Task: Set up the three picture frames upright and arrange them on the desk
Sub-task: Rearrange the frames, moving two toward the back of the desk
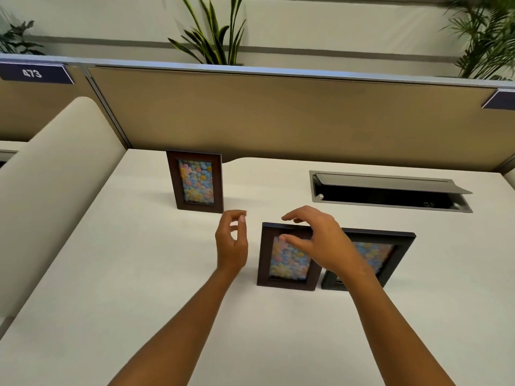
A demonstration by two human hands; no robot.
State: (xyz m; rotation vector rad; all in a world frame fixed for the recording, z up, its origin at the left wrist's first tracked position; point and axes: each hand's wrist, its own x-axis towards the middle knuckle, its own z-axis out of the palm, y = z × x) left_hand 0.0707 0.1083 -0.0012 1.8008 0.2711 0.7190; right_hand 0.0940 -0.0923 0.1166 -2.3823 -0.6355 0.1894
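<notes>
My right fingers (292,240) hung spread and loose over the near brown frame (288,259), perhaps brushing its top edge; my left fingers (241,221) curled around nothing beside it. It stood upright on the bench (139,274), black frame (390,254) just right, third frame (196,181) far left. Best to nudge gently, checking its prop held.
</notes>
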